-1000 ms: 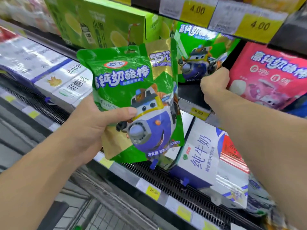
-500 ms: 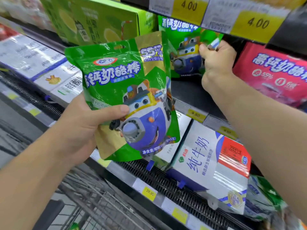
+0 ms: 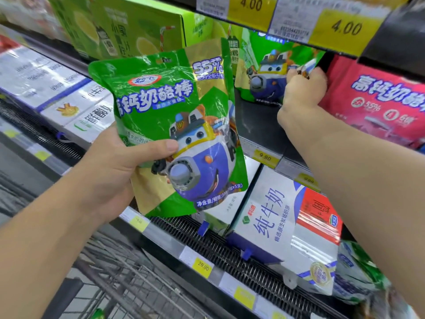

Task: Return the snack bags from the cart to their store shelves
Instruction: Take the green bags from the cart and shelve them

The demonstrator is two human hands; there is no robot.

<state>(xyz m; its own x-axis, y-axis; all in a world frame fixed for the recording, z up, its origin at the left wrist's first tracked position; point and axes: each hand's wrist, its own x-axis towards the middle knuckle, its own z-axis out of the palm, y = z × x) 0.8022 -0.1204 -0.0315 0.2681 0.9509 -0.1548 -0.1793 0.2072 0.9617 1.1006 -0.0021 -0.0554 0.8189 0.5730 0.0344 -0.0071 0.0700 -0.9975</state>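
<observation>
The left hand (image 3: 110, 171) pinches the green snack bag (image 3: 170, 125) at its lower edge; the light, crinkly, slippery pouch likely needs a firm edge grip. Right of that bag, the right hand (image 3: 303, 93) has its fingers closed on a matching shelved bag (image 3: 264, 72).

1. Middle shelf (image 3: 257, 125), centre of the frame: an upright green snack bag (image 3: 264, 72), a red bag (image 3: 377, 100) to its right, green cartons (image 3: 128, 26) upper left.
2. Lower shelf (image 3: 230, 249), bottom right: white milk boxes (image 3: 282, 222) lying tilted.
</observation>
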